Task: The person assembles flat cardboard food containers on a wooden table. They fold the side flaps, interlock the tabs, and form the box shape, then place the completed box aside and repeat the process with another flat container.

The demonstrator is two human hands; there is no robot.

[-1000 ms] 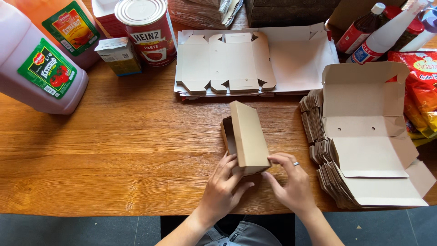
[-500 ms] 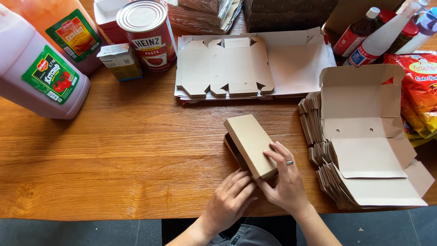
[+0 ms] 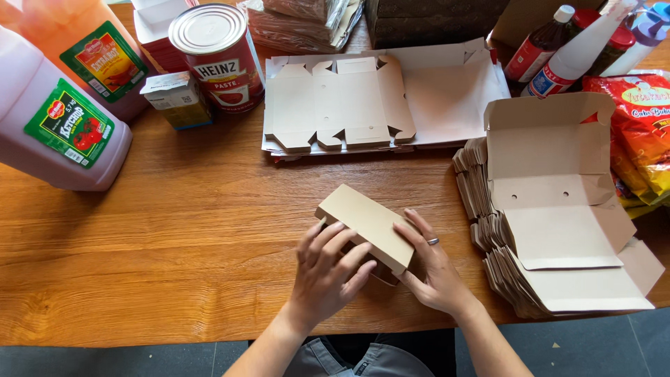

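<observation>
L hand [image 3: 326, 269] + R hand [image 3: 431, 269] on cardboard box [image 3: 366, 227] | wood table [image 3: 174, 230]

A plain tan box [image 3: 366, 225] is noted on a honey-brown, wood-grained surface [image 3: 174, 230]. A pink jug [image 3: 52, 129] with a green label, a red-labelled silver can [image 3: 218, 56] and an orange-red snack bag [image 3: 638, 129] are recorded.
</observation>
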